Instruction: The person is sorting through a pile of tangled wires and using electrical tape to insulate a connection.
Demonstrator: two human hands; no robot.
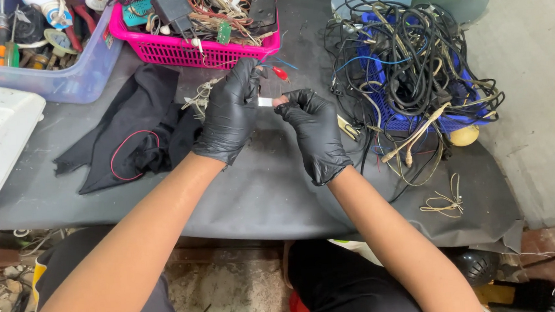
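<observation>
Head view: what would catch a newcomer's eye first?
Two black-gloved hands meet at centre, the left hand and right hand pinching a small white piece between them. To the right sits a big tangle of black cables; behind, a pink plastic basket of parts.

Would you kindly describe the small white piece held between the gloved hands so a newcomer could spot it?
Start at the pink basket at the dark table's far edge. Just below it, the left hand and right hand meet; the small white piece bridges their fingertips, the only pale thing between black gloves.
</observation>
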